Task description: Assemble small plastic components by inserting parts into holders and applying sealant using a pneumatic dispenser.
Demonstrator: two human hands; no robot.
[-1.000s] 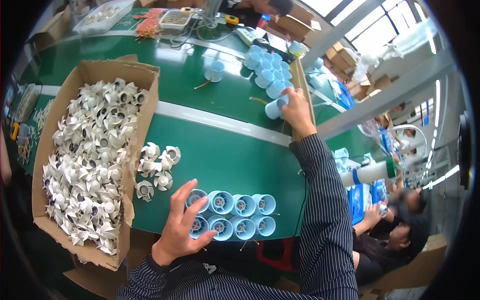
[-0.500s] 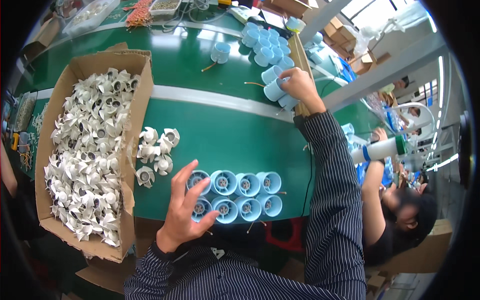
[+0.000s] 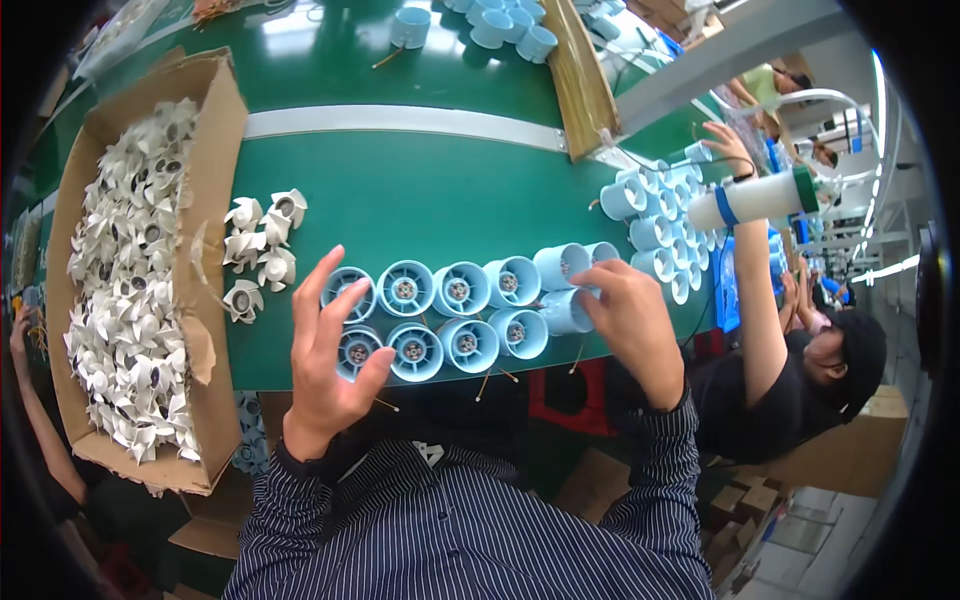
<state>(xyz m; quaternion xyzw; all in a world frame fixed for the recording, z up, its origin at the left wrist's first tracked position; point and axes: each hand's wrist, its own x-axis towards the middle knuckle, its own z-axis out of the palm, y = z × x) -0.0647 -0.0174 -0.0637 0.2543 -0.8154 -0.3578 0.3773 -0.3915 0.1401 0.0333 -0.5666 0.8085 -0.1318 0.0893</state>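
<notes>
Two rows of light blue round fan housings [image 3: 463, 290] stand along the table's near edge, mouths up, with spoked centres and thin wires. At the right end, a few housings lean, among them a tilted one [image 3: 560, 266]. My right hand [image 3: 638, 335] has its fingers closed on a leaning housing [image 3: 566, 313] in the near row. My left hand [image 3: 335, 365] is open, thumb and fingers spread beside the leftmost housings; whether it touches them I cannot tell. Several white fan impellers [image 3: 262, 240] lie loose beyond my left hand.
A cardboard box [image 3: 215, 130] full of white impellers stands at the left. More blue housings [image 3: 490, 28] sit at the back by a wooden rail [image 3: 580, 80]. Another person's arm [image 3: 755, 270] reaches over housings at the right, near a white bottle-like cylinder [image 3: 755, 200].
My right hand has come back from the far rail to the near rows, and extra housings now stand at their right end. My left hand stays spread by the left end. The view has shifted.
</notes>
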